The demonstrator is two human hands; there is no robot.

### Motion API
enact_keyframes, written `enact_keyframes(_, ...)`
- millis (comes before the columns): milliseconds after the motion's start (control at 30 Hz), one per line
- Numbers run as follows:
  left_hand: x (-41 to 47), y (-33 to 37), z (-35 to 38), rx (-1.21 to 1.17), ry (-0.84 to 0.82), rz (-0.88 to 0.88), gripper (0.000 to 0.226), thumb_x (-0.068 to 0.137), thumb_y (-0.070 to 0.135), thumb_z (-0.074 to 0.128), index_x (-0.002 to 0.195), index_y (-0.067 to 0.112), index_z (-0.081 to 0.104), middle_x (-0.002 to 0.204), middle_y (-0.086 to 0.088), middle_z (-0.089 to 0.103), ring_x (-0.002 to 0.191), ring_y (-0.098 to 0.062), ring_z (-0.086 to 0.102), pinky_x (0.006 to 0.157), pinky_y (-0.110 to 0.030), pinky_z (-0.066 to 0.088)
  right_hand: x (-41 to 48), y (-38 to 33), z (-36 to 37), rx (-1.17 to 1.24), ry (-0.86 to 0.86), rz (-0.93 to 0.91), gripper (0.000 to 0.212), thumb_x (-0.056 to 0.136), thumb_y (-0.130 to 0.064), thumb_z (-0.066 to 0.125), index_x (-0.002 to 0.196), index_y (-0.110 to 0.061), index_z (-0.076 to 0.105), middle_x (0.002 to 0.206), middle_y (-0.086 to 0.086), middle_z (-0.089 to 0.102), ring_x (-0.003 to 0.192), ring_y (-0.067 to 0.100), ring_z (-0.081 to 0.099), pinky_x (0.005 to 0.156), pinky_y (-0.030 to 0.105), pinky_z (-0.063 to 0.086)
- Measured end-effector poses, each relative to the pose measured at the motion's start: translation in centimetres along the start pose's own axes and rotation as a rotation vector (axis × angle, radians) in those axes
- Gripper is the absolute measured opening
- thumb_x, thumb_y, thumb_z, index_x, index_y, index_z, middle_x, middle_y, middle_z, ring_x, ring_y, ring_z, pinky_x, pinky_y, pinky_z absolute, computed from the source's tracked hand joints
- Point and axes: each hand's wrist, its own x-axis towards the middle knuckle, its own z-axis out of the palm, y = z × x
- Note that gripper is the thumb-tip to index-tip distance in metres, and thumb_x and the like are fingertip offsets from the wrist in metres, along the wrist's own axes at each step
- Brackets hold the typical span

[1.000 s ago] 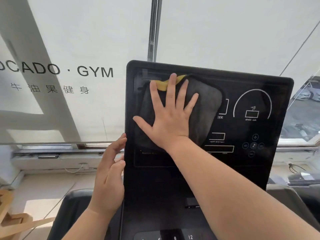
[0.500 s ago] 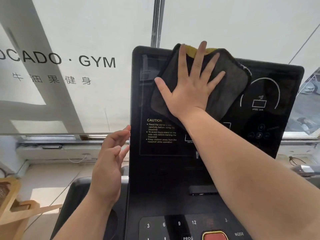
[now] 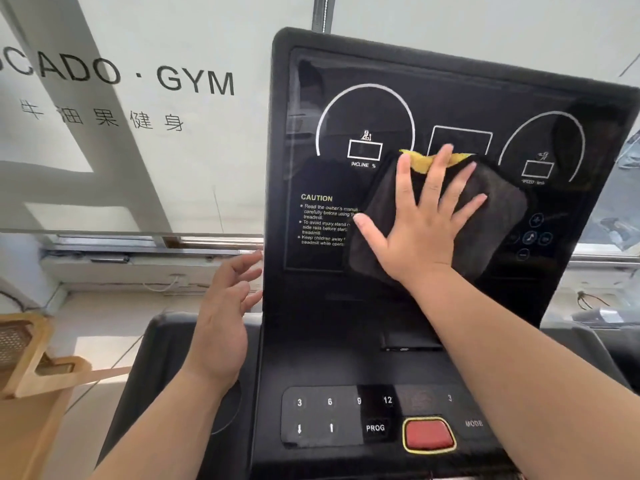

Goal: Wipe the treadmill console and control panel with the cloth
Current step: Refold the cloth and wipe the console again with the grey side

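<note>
1. The right hand (image 3: 422, 230) is pressing flat on the cloth (image 3: 498, 216), fingers straight and spread wide, pinning it to the upright face of the console (image 3: 450, 88).
2. The cloth is sitting mid-screen, between the INCLINE dial (image 3: 365, 123) and the SPEED dial (image 3: 540, 147). It is dark grey, with a yellow fold (image 3: 417, 161) peeking out at its top edge by the fingertips. Its left side is covering the ends of the lines of the CAUTION text (image 3: 320, 220).
3. The left hand (image 3: 225, 323) is hovering just beside the console's left edge, fingers loosely apart and gripping nothing. I cannot tell whether it is touching the edge.
4. The console's face is showing glossy black, catching soft reflections around its white markings.
5. Lower down, the control panel (image 3: 329, 414) is lying partly under the right forearm, showing number keys, arrows and PROG. A red button (image 3: 428, 434) ringed in yellow is sitting just to their right.
6. Behind the console, a pale blind (image 3: 194, 161) is covering the window, carrying dark "GYM" lettering and a line of Chinese characters.
7. A grey sill (image 3: 138, 268) is running under the blind, and a wooden frame (image 3: 38, 375) is leaning in at the lower left.
</note>
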Motion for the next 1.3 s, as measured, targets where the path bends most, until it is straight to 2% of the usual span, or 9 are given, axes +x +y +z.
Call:
enact_keyframes(100, -0.6, -0.8, -0.4, 0.024, 0.009, -0.035, 0.048, 0.087, 0.022, 0.031, 0.123, 0.027, 0.062, 0.120, 0.017, 0.068, 0.123, -0.006, 0.059, 0.103, -0.040, 0.048, 0.4, -4.5, -0.2, 0.062, 0.032, 0.069, 0.102, 0.088, -0.085, 0.036, 0.165, -0.024, 0.007, 0.169, 0.027, -0.002, 0.151, 0.060, -0.003, 0.111, 0.083, 0.003)
enact_keyframes(333, -0.9, -1.9, -0.9, 0.144, 0.050, -0.061, 0.044, 0.089, 0.024, 0.034, 0.124, 0.034, 0.060, 0.132, 0.007, 0.062, 0.125, -0.011, 0.057, 0.105, -0.049, 0.048, -10.0, -10.2, 3.3, 0.031, -0.128, -0.277, 0.096, 0.090, -0.081, 0.040, 0.163, -0.036, -0.001, 0.169, 0.012, -0.018, 0.151, 0.054, -0.011, 0.108, 0.084, -0.008)
enact_keyframes(567, -0.9, -1.3, 0.9, 0.218, 0.043, -0.068, 0.042, 0.090, 0.018, 0.033, 0.118, 0.039, 0.057, 0.108, 0.029, 0.068, 0.106, 0.004, 0.062, 0.091, -0.031, 0.046, -10.5, -4.3, 3.5, -0.052, -0.122, -0.314, 0.095, 0.081, -0.088, 0.046, 0.161, -0.046, 0.016, 0.172, 0.010, 0.000, 0.152, 0.054, -0.002, 0.109, 0.084, 0.000)
enact_keyframes(733, -1.5, -1.7, 1.6, 0.310, 0.135, -0.076, 0.035, 0.093, 0.023, 0.040, 0.124, 0.037, 0.052, 0.106, 0.022, 0.056, 0.086, 0.018, 0.054, 0.082, -0.016, 0.043, -9.6, 4.8, 3.3, -0.139, -0.083, -0.245, 0.100, 0.073, -0.090, 0.055, 0.155, -0.036, 0.034, 0.169, 0.019, 0.014, 0.149, 0.061, 0.012, 0.108, 0.085, 0.011)
enact_keyframes(900, -2.4, -2.6, 2.5, 0.406, 0.173, -0.053, 0.047, 0.085, 0.033, 0.039, 0.131, 0.039, 0.049, 0.130, 0.010, 0.055, 0.118, -0.007, 0.053, 0.105, -0.037, 0.044, -8.2, 4.4, 2.3, -0.107, -0.092, -0.197, 0.107, 0.071, -0.092, 0.053, 0.158, -0.033, 0.031, 0.169, 0.025, 0.012, 0.148, 0.063, 0.008, 0.110, 0.084, 0.006)
enact_keyframes(1033, -3.2, -3.0, 3.7, 0.519, 0.201, 0.078, 0.051, 0.084, 0.033, 0.040, 0.128, 0.058, 0.040, 0.128, 0.037, 0.042, 0.129, -0.013, 0.045, 0.113, -0.046, 0.037, -8.2, -2.3, 2.7, -0.037, -0.021, -0.357, 0.100, 0.077, -0.091, 0.048, 0.160, -0.037, 0.030, 0.170, 0.017, 0.018, 0.151, 0.057, 0.011, 0.112, 0.082, 0.004)
enact_keyframes(1067, -3.4, -3.3, 3.8, 0.568, 0.219, 0.128, 0.051, 0.084, 0.031, 0.041, 0.129, 0.058, 0.039, 0.127, 0.035, 0.042, 0.129, -0.016, 0.044, 0.113, -0.049, 0.036, -8.1, -3.5, 2.7, -0.020, -0.015, -0.378, 0.098, 0.079, -0.090, 0.046, 0.160, -0.038, 0.029, 0.170, 0.014, 0.018, 0.152, 0.054, 0.010, 0.113, 0.081, 0.003)
enact_keyframes(1200, -3.7, -4.7, 5.0, 0.770, 0.278, 0.275, 0.053, 0.086, 0.026, 0.047, 0.137, 0.012, 0.048, 0.134, -0.011, 0.050, 0.124, -0.033, 0.046, 0.109, -0.053, 0.035, -8.1, -2.8, 3.0, 0.047, 0.031, -0.457, 0.090, 0.083, -0.086, 0.048, 0.159, -0.040, 0.033, 0.170, 0.006, 0.024, 0.155, 0.045, 0.014, 0.119, 0.073, 0.000)
enact_keyframes(1300, -4.3, -5.2, 7.1, 0.788, 0.235, 0.329, 0.051, 0.085, 0.023, 0.049, 0.132, 0.003, 0.052, 0.131, -0.017, 0.053, 0.123, -0.036, 0.047, 0.109, -0.052, 0.035, -8.1, 1.0, 3.6, 0.037, 0.065, -0.542, 0.086, 0.085, -0.083, 0.050, 0.158, -0.039, 0.035, 0.169, 0.003, 0.028, 0.156, 0.039, 0.020, 0.122, 0.066, 0.001)
